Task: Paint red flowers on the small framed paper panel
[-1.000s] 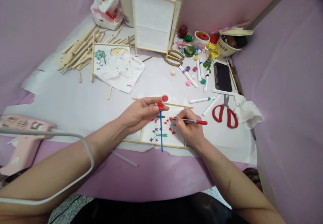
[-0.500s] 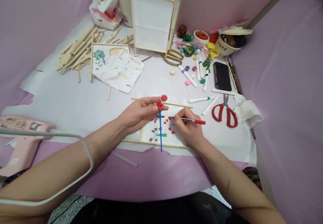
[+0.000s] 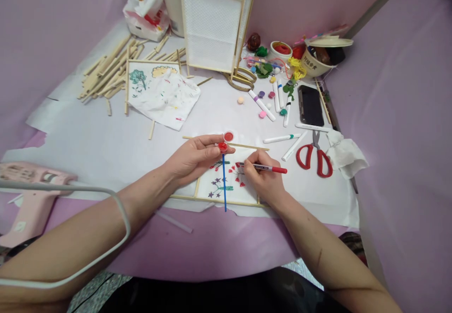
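Observation:
Between the thumb and fingers of my left hand is a small open pot of red paint, its round lid flipped up behind. A thin blue stick extends from the pot toward me, over the drawing. My right hand pinches a red-capped pen, its tip by red blossoms on a white panel framed with thin wooden strips. Purple stars and green strokes also mark the panel.
Red-handled scissors, white markers and a phone lie right. A lantern-like frame stands behind. Wooden sticks and a framed drawing are back left. A pink glue gun and grey cable are near left.

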The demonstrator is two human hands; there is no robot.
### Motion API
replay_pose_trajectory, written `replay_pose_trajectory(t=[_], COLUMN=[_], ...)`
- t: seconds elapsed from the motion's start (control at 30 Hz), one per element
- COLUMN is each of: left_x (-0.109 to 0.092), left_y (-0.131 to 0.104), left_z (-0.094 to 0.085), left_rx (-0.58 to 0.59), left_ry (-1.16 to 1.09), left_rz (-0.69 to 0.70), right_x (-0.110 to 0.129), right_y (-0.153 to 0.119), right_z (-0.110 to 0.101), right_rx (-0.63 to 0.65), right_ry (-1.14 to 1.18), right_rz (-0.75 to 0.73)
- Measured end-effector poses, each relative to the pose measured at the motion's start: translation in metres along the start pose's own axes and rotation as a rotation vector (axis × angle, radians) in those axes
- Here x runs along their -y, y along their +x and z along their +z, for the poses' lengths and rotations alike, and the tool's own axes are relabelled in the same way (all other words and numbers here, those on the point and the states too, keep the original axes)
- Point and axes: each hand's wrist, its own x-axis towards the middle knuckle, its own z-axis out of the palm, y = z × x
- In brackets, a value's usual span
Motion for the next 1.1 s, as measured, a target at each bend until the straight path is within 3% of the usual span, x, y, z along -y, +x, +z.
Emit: replay_pose_trajectory(t=[1.1], left_x=[0.0007], left_y=[0.0005], left_z=[-0.0006], left_rx=[-0.008], left_ry=[-0.008], left_rz=[-0.003], right_x=[-0.0011], right_y=[0.0001], right_z=[-0.0006], right_rx=[-0.01], right_ry=[0.006], right_rz=[-0.009])
